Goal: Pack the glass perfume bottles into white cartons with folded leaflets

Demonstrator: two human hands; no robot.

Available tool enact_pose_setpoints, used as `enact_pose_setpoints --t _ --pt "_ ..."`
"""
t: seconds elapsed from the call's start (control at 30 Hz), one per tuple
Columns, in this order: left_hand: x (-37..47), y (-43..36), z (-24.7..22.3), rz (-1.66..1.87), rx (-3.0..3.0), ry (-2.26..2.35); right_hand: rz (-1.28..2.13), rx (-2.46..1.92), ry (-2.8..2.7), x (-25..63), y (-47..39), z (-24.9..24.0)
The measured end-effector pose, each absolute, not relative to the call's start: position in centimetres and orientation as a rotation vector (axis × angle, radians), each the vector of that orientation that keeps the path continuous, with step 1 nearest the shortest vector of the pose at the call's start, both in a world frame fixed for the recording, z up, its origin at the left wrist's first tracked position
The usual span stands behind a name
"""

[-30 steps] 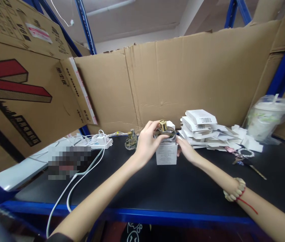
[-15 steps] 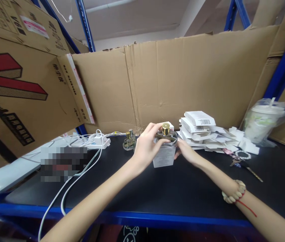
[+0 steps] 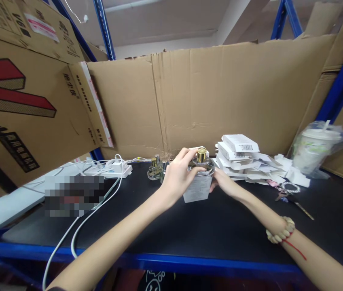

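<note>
My left hand [image 3: 179, 173] is closed round a clear glass bottle [image 3: 205, 166] with a gold cap, its fingers behind and its thumb across the front. Directly below the bottle is a small white box [image 3: 197, 189] with fine print on its front. My right hand [image 3: 224, 182] is at the right side of this box, fingers bent against it and partly hidden behind. Another white box top [image 3: 203, 150] shows behind the gold cap. Left of my left hand, several small glass bottles [image 3: 154, 171] stand on the black table.
Flattened white cartons [image 3: 241, 157] are piled to the right, near keys with a beaded ring [image 3: 291, 187] and a lidded cup [image 3: 315, 149] in plastic. White cables [image 3: 98, 206] cross the left side. Cardboard [image 3: 235, 89] walls the back; a blue rail [image 3: 189, 262] edges the front.
The view has shifted slightly. The bottle in my left hand sits a touch further right over the box; otherwise both hands keep nearly the same pose.
</note>
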State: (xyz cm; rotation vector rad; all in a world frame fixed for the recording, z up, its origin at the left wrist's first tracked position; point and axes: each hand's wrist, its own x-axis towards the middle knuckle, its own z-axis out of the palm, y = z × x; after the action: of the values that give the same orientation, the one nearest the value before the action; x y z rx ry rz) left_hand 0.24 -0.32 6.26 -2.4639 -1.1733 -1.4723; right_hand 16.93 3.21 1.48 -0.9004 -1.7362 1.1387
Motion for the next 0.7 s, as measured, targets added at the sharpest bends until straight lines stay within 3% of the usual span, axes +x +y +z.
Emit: enact_pose_setpoints --t 0.33,0.7 --pt "-0.2 0.5 5.2 -1.108 -2.408 -1.363 1.136 -0.932 -1.710 16.7 3.1 1.7" --pt "-1.0 0.5 2.2 -1.177 -2.389 -1.101 0.976 -1.021 -1.650 15.9 2.6 1.4"
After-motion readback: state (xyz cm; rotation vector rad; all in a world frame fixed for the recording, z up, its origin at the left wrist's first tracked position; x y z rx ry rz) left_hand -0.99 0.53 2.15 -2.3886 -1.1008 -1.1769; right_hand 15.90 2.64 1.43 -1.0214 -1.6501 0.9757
